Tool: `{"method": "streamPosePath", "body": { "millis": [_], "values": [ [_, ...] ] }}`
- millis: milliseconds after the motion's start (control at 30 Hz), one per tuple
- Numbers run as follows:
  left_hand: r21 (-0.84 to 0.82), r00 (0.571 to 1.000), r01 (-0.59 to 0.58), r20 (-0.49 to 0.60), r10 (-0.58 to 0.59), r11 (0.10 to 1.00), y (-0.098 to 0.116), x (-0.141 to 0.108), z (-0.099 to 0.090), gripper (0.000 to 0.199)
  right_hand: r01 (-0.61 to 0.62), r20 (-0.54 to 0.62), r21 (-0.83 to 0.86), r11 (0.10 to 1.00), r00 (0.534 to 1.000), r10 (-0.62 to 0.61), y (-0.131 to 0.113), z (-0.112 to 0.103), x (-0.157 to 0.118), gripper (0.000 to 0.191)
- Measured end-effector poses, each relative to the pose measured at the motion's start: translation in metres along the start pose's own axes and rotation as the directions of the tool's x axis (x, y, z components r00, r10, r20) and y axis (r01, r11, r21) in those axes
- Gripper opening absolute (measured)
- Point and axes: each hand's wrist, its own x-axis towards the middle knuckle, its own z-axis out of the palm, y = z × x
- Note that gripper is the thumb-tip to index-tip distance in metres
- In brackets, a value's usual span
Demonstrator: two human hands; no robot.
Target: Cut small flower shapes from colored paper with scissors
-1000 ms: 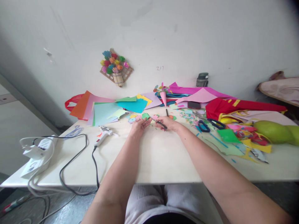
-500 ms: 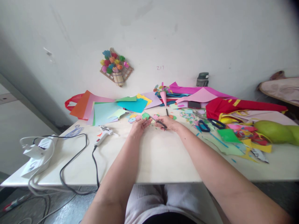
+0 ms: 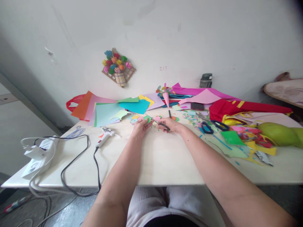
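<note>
My right hand (image 3: 173, 125) is closed round the dark handles of a pair of scissors (image 3: 163, 126), whose blades point left and away from me. Between the fingers of my left hand (image 3: 141, 126) is a small green paper piece (image 3: 149, 119), pinched close to the scissor tips. Whether the blades touch the paper is too small to tell. Around both hands lie small paper cutouts (image 3: 134, 120) in pink, blue and orange. A black pen-like stick (image 3: 169, 113) lies just beyond my right hand.
At the left are a glue gun (image 3: 104, 138) with a black cord and a white power strip (image 3: 39, 160). Coloured paper sheets (image 3: 109, 113) lie along the back. To the right are blue-handled scissors (image 3: 207, 127), paper scraps, a phone (image 3: 197, 106) and red cloth (image 3: 236, 108).
The green paper has shifted slightly in my left fingers and shows at a different angle. My right hand and the scissors have hardly moved.
</note>
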Motion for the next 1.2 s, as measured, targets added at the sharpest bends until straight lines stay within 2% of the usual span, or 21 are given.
{"method": "streamPosePath", "body": {
  "millis": [300, 800, 1200],
  "values": [
    [0.000, 1.000, 0.000, 0.006, 0.000, 1.000, 0.0001, -0.0014, 0.0020, 0.008, -0.027, -0.003, 0.006, 1.000, 1.000, 0.027, 0.0000, -0.0008, -0.0002, 0.018],
    [0.019, 1.000, 0.005, -0.006, -0.005, 1.000, -0.0003, -0.0014, 0.0016, 0.010, 0.046, -0.005, -0.025, 0.999, 0.999, -0.046, 0.0016, -0.0006, 0.0008, 0.028],
    [0.024, 1.000, 0.007, 0.003, -0.007, 1.000, 0.0001, -0.0008, 0.0006, 0.011, 0.040, 0.015, -0.031, 0.999, 0.999, -0.040, 0.0019, -0.0019, 0.0002, 0.024]
  ]
}}
